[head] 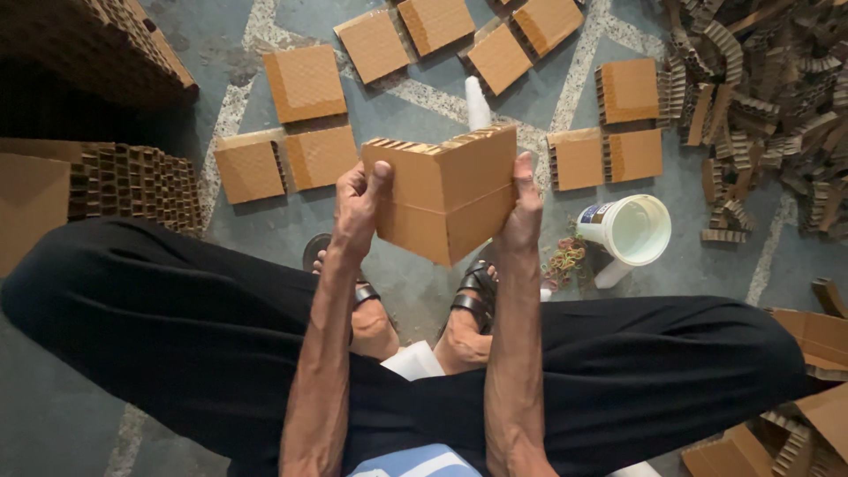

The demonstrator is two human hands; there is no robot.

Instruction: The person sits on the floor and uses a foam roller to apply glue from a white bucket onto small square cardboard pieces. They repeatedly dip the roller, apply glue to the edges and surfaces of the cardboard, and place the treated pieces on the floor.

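Holding a brown honeycomb cardboard block above my knees, I see two squares meeting at a corner, with open cells along the top edge. My left hand and right hand press curled fingers against its sides. Below lies grey concrete floor, scattered cardboard squares, a white bucket and a scrap pile.

Left hand and right hand grip a cardboard block between them; flat pads lie on the floor; white bucket stands near.
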